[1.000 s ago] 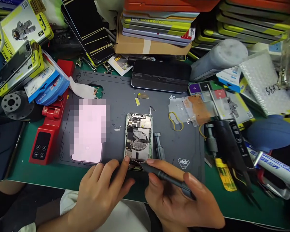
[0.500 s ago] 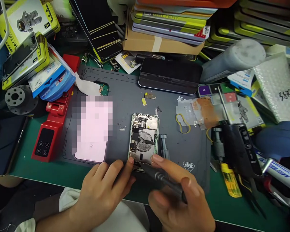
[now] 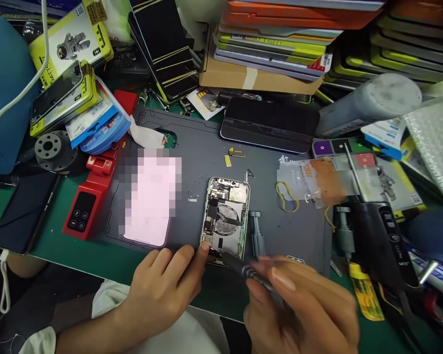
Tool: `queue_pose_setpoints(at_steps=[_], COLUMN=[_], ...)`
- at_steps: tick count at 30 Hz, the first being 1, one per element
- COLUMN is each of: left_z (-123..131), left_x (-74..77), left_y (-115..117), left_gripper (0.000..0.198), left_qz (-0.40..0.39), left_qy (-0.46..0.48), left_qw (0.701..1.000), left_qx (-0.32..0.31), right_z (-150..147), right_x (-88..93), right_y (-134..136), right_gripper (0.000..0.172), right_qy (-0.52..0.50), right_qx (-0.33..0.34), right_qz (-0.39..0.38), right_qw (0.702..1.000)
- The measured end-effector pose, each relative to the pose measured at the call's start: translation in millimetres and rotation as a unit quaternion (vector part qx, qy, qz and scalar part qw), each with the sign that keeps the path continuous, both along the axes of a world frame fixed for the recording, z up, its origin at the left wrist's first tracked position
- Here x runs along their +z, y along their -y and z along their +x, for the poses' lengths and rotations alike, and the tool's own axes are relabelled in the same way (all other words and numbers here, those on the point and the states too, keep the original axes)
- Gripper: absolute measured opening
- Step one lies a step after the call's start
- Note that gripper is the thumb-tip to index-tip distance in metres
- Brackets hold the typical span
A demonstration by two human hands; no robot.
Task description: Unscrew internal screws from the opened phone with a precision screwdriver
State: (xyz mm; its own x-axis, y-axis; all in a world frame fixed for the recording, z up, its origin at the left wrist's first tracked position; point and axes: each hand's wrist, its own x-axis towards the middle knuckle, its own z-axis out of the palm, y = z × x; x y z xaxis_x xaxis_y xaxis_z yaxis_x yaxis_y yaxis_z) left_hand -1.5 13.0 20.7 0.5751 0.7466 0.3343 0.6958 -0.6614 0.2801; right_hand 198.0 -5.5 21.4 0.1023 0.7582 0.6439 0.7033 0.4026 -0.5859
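An opened phone body [image 3: 226,219] with its bare circuit parts showing lies on a dark grey work mat [image 3: 192,157]. My left hand [image 3: 162,287] rests on the mat with its fingers bent, and the fingertips press the phone's lower left corner. My right hand [image 3: 306,307], blurred by motion, is closed round a thin black screwdriver [image 3: 249,271]. The tool's tip sits at the phone's bottom edge. A small grey metal tool [image 3: 257,236] lies just right of the phone.
A pink pixelated phone [image 3: 151,196] lies left on the mat beside a red device [image 3: 84,209]. A dark screen [image 3: 269,124] lies behind. Loose screws and small parts [image 3: 233,155] dot the mat. Tools [image 3: 380,241], boxes and cases crowd the edges.
The view has shifted, so everything sits further right and lower. My right hand has drawn back toward me and blurred, still gripping the screwdriver. My left hand stays on the phone's corner.
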Motion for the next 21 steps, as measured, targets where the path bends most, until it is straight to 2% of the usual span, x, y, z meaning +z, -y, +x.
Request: queue_pose_setpoints(at_steps=[3, 8, 12, 14, 18, 21], left_z=[1, 3, 4, 3, 4, 7], left_x=[1.6, 8.6, 24.4, 32.3, 38.2, 34.5], left_y=[1, 0, -12, -21, -42, -53], left_gripper=[0.046, 0.038, 0.03, 0.025, 0.02, 0.017], left_qz=[0.003, 0.004, -0.001, 0.018, 0.042, 0.043], left_qy=[-0.004, -0.018, -0.028, -0.041, -0.092, -0.135], left_qw=[1.0, 1.0, 1.0, 0.999, 0.992, 0.987], left_qx=[0.003, 0.004, 0.003, 0.023, 0.081, 0.072], right_z=[-1, -4, -8, -10, -19, -23], right_x=[2.9, 1.3, -4.8, -6.6, -4.1, -4.9], right_y=[-3, -8, -9, -8, -2, 7], right_gripper=[0.062, 0.056, 0.067, 0.068, 0.07, 0.068], right_qy=[0.05, 0.036, -0.014, -0.04, -0.159, -0.247], right_qx=[-0.006, 0.002, 0.045, 0.057, 0.004, -0.037], right_qz=[0.022, 0.046, -0.004, -0.018, 0.009, 0.011], right_qw=[0.998, 0.998, 0.999, 0.997, 0.987, 0.968])
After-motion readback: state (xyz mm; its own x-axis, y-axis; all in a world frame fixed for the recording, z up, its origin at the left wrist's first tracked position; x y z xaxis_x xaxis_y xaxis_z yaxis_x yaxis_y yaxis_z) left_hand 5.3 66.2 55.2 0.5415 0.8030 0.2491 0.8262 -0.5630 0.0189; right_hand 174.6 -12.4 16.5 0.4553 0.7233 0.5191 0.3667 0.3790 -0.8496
